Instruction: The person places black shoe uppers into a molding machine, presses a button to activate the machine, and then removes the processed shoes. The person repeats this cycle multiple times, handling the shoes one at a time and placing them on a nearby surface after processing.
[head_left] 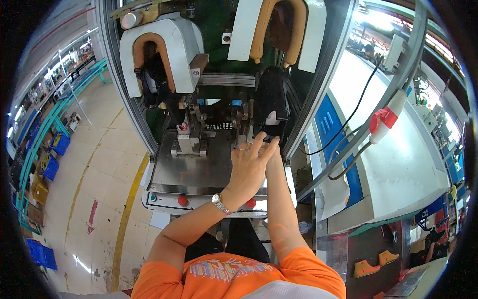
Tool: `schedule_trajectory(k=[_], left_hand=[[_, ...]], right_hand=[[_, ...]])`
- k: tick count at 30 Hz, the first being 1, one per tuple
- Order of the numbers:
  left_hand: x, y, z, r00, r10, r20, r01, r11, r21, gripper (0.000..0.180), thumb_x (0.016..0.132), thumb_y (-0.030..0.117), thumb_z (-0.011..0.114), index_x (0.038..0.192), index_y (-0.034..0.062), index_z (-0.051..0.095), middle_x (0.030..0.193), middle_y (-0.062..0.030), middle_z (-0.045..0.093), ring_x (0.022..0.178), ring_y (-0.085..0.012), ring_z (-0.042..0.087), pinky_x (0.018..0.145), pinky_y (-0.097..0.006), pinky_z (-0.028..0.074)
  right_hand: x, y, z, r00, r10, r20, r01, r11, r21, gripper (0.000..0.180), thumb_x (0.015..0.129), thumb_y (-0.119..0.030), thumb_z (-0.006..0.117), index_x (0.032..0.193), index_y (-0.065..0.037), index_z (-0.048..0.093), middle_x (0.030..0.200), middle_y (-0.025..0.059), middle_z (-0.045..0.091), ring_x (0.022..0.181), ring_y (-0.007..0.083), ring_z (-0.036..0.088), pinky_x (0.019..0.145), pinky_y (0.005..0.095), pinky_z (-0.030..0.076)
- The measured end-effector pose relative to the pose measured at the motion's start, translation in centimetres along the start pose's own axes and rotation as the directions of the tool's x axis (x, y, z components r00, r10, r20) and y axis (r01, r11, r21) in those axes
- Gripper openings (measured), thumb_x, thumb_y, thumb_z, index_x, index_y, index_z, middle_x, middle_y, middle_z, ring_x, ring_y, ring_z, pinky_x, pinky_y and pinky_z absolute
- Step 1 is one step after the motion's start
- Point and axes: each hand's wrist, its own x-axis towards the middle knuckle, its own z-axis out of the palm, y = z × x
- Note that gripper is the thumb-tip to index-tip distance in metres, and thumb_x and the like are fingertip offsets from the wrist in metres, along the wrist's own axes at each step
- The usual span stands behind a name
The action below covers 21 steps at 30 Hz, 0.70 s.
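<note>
A black shoe upper (271,94) sits at the right station of a machine, its opening toward me and a pale patch inside it. My left hand (247,163), with a metal watch on the wrist, reaches across and grips the near edge of this upper with its fingertips. Close against the same edge, my right hand (273,148) is mostly covered by my left hand and the shoe, so its fingers are hidden. At the left station, another black shoe (152,82) stands inside a white U-shaped clamp (184,42) with a tan pad.
Above the right station hangs a second white clamp (243,30) with a tan U-shaped pad (297,30). Red buttons (182,201) line the machine's front edge. Metal posts flank both sides. To the right stand a white cabinet (403,159) and a shelf with orange shoes (366,268).
</note>
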Motion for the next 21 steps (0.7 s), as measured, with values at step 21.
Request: schedule_trajectory(k=[21], left_hand=[[0.7,0.4,-0.2,0.952,0.184,0.245,-0.146,0.975,-0.166,0.030,0.066,0.001,0.061,0.094,-0.0004,0.051,0.129,-0.0228,0.029,0.090,-0.0325,0.057,0.072,-0.036,0.052]], right_hand=[[-10.7,3.2,-27.7,0.676,-0.663,-0.321,-0.107,0.342,-0.933,0.072,0.058,-0.011,0.076,0.118,0.002,0.039,0.110,0.0191,0.051,0.104,0.0274,0.050,0.088,0.0330,0.040]])
